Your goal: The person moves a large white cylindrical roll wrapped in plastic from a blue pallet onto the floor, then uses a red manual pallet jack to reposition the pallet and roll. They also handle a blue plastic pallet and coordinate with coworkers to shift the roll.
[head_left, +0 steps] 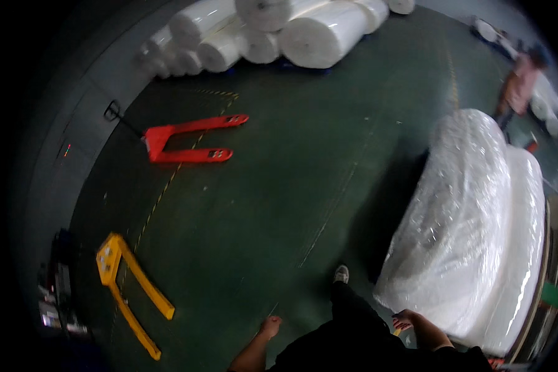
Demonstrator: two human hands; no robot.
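Observation:
My left hand hangs over the green floor beside my body, its fingers curled in and nothing visible in them. Lower right, my right hand is closed around a small thing with a yellow end; its kind is too small to make out. Just beyond that hand lies the near end of a large white roll wrapped in shiny clear film. A second white roll lies along its right side. Whether my right hand touches the film, I cannot tell.
A red pallet jack and a yellow pallet jack stand at the left on the green floor. Several white rolls are stacked at the far wall. A person in a pink top is at the far right.

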